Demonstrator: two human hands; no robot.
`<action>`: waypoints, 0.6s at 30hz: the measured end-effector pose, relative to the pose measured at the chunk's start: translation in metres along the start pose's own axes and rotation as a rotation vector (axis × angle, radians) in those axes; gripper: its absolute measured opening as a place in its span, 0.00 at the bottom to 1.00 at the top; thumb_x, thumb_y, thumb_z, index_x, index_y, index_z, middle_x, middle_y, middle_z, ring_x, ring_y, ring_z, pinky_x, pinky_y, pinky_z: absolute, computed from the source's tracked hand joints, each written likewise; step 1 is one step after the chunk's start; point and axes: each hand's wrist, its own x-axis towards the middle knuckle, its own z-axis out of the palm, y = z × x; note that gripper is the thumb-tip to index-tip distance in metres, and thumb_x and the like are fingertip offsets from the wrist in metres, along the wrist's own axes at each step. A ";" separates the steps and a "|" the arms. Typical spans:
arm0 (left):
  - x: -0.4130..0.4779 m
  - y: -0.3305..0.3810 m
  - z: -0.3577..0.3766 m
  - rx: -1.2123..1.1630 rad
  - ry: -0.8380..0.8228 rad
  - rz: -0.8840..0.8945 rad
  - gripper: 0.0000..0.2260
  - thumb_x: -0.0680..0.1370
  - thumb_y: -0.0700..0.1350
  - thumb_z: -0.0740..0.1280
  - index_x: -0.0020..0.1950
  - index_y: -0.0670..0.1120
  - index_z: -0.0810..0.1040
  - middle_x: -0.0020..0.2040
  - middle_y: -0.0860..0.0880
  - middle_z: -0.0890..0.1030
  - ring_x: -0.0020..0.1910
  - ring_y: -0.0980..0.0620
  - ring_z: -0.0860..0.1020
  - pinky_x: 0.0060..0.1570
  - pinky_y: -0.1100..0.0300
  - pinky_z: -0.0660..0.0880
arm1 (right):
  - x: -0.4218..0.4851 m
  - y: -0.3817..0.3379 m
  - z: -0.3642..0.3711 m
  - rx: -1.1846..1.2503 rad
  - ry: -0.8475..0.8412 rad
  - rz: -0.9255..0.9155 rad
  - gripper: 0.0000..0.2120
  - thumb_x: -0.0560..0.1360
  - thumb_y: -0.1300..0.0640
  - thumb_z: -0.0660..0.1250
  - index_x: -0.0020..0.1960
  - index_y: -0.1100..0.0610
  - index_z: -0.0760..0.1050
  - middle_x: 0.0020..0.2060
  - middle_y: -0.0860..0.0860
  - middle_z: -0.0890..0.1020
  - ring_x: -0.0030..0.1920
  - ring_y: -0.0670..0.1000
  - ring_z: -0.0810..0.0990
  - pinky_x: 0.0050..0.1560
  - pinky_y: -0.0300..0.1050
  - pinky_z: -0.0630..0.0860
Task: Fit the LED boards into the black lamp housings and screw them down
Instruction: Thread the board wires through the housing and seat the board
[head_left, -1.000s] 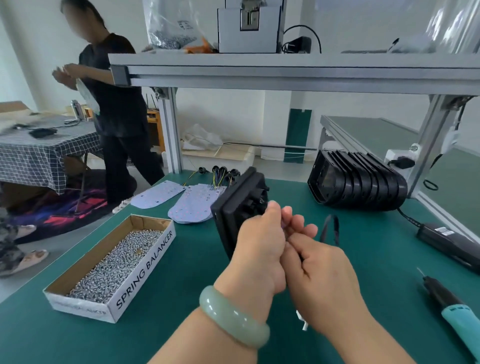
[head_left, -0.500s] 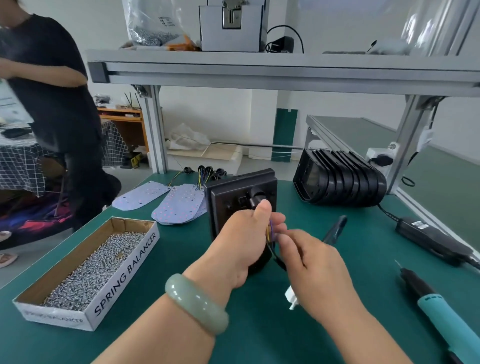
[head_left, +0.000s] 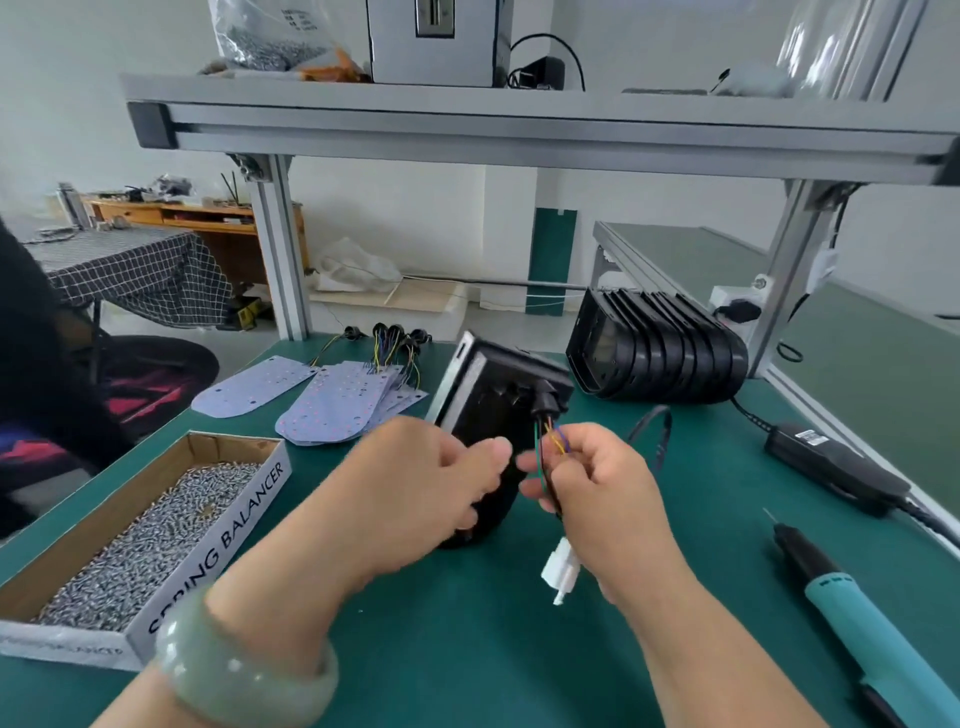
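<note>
I hold one black lamp housing (head_left: 493, 395) upright on the green bench, its back toward me. My left hand (head_left: 421, 478) grips its lower left side. My right hand (head_left: 597, 478) is closed on the coloured wires (head_left: 553, 441) that come out of a black grommet on the housing's back. A white connector (head_left: 561, 571) hangs below that hand. A fan of pale LED boards (head_left: 337, 400) with wire tails lies behind on the left. A nested stack of black housings (head_left: 660, 353) lies on its side at the back right.
A cardboard box of screws (head_left: 150, 525) marked SPRING BALANCER sits at the left. A teal electric screwdriver (head_left: 852, 613) lies at the right, with a black power adapter (head_left: 831, 467) behind it. Aluminium frame posts (head_left: 278, 244) and a shelf stand overhead. A person in black is at the far left edge.
The housing has turned and tilted, its back now facing right of centre. My right hand has drawn the wires out further to the right. The person at the left has moved mostly out of view.
</note>
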 end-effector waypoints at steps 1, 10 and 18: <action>-0.005 -0.001 -0.004 0.090 0.207 0.077 0.19 0.71 0.64 0.65 0.33 0.49 0.78 0.28 0.59 0.80 0.27 0.61 0.76 0.33 0.70 0.75 | 0.000 0.000 -0.001 0.016 -0.010 0.006 0.10 0.80 0.63 0.59 0.45 0.53 0.75 0.40 0.44 0.85 0.28 0.43 0.78 0.34 0.38 0.75; 0.014 -0.001 0.002 -0.155 0.183 0.255 0.12 0.66 0.55 0.75 0.45 0.54 0.78 0.39 0.63 0.82 0.40 0.67 0.79 0.40 0.73 0.72 | -0.002 -0.002 -0.003 0.080 0.008 -0.149 0.08 0.77 0.55 0.64 0.41 0.54 0.79 0.23 0.42 0.72 0.26 0.41 0.67 0.27 0.31 0.64; 0.011 -0.012 0.028 -0.160 0.298 0.281 0.04 0.72 0.43 0.71 0.45 0.51 0.80 0.38 0.57 0.83 0.38 0.59 0.80 0.38 0.68 0.75 | -0.002 -0.001 -0.001 0.246 0.080 -0.109 0.04 0.74 0.56 0.71 0.49 0.54 0.80 0.37 0.49 0.85 0.35 0.41 0.81 0.40 0.35 0.78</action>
